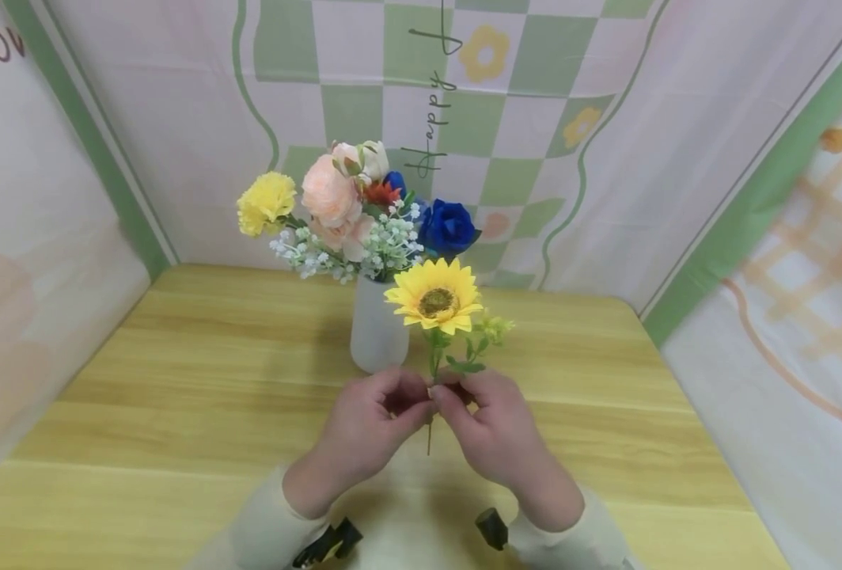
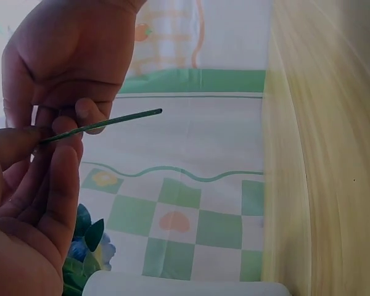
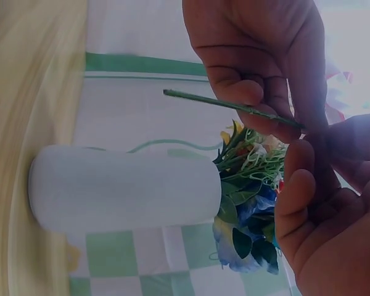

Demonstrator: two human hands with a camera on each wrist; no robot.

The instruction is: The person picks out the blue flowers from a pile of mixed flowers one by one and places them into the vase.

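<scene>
Both hands meet around the thin green stem of a yellow artificial sunflower, held upright in front of the vase. My left hand pinches the stem between thumb and fingers from the left. From the right, my right hand pinches it at about the same height. Below the fingers the bare stem end sticks out in the left wrist view. A small yellow-green sprig branches off beside the bloom. Behind stands a white vase filled with artificial flowers.
In the vase are a yellow carnation, pink blooms, a blue rose and small white blossoms. The wooden table reaches back to a checked cloth backdrop, with cloth walls on both sides.
</scene>
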